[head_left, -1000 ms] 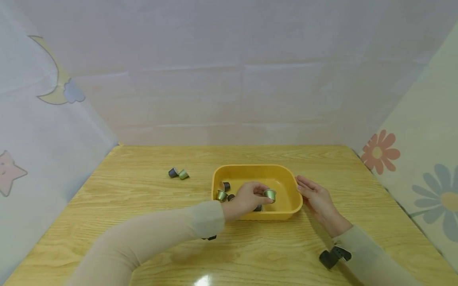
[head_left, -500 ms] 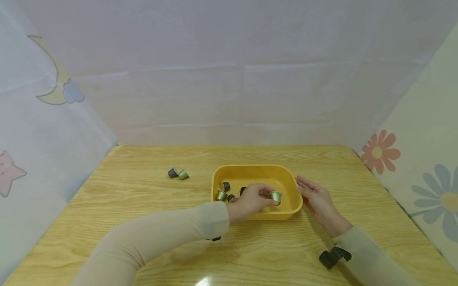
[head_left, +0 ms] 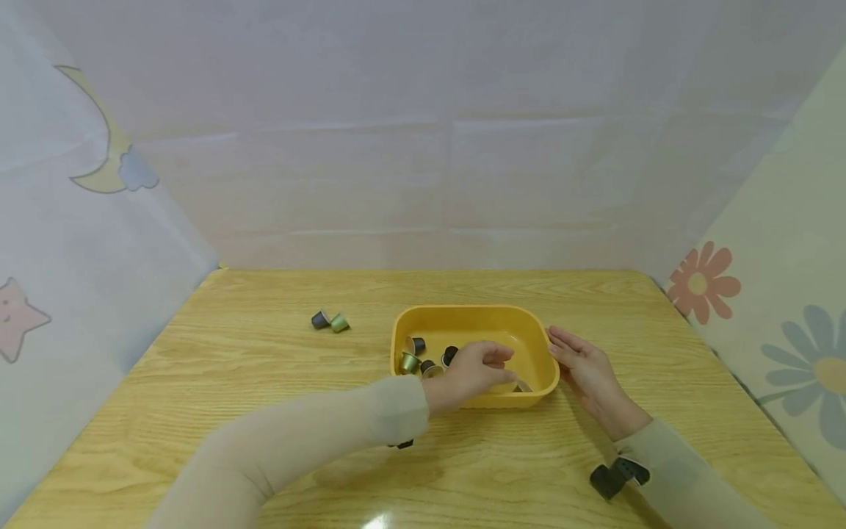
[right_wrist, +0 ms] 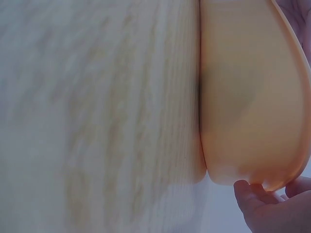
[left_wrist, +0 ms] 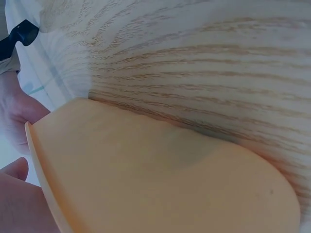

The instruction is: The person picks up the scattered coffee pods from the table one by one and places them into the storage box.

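My left hand (head_left: 481, 373) hovers inside the yellow plastic tub (head_left: 472, 314), its thumb and fingers apart with nothing between them. Just off the thumb tip, a coffee capsule (head_left: 522, 386) lies low by the near wall, mostly hidden. Toward the tub's left end lie a green coffee capsule (head_left: 410, 362) and several dark ones, among them a black capsule (head_left: 451, 354) beside my left knuckles. My right hand (head_left: 591, 371) is at the tub's right end, its extended fingers (right_wrist: 248, 196) touching the outer wall and its thumb tip at the rim.
Left of the tub, a dark capsule (head_left: 320, 319) and a green capsule (head_left: 340, 322) lie side by side on the wooden table (head_left: 264, 353). Cloth walls stand behind and on both sides. A black wrist device (head_left: 617, 477) sits on my right forearm.
My left hand shifted a little to the right and let go of the green coffee capsule, which dropped into the tub's right part. My right hand stayed at the tub's end.
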Motion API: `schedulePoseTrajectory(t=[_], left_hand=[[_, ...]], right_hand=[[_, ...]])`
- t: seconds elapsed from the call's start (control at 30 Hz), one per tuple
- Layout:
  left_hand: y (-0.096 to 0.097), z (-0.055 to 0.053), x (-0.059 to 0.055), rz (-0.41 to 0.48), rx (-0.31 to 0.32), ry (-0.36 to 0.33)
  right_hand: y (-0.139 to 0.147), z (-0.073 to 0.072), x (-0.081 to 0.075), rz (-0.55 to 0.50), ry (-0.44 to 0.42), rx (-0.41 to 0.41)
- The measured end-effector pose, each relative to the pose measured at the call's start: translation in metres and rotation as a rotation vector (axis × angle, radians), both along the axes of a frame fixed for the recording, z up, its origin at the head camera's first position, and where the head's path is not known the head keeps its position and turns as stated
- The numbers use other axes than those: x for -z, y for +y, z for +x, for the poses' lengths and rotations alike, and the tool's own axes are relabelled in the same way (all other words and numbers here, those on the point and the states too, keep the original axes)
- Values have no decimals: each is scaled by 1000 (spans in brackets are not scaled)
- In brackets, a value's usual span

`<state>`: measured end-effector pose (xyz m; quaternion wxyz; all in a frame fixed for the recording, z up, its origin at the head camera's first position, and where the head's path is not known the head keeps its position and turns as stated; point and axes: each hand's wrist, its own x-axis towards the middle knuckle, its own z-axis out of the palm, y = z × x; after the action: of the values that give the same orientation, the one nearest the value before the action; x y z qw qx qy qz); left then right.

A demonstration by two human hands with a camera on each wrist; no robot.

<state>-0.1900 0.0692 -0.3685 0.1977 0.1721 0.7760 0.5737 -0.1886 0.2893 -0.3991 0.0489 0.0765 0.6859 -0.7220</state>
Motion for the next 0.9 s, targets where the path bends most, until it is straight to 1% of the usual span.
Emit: schedulePoseTrajectory(t=[0.1, 0.23, 0.33, 0.5, 0.63, 0.73, 0.9], left_hand=[[-7, 1, -1, 10, 6, 12], [-18, 0, 0, 44, 6, 12], [-27, -3, 0, 56, -23, 18], [-44, -12, 1, 57, -83, 87], [-58, -17, 1, 106, -108, 149], [-69, -18, 2, 127, -128, 197], [-85, -22, 2, 75, -179, 258]], right_hand=[[0, 0, 0, 2, 2, 0], [0, 0, -1, 1, 0, 10], [0, 1, -1, -2, 0, 11], [0, 0, -2, 2, 2, 6], [0, 1, -1, -1, 7, 5], [1, 1, 0, -14, 10, 2], [1, 1, 0, -33, 18, 1]])
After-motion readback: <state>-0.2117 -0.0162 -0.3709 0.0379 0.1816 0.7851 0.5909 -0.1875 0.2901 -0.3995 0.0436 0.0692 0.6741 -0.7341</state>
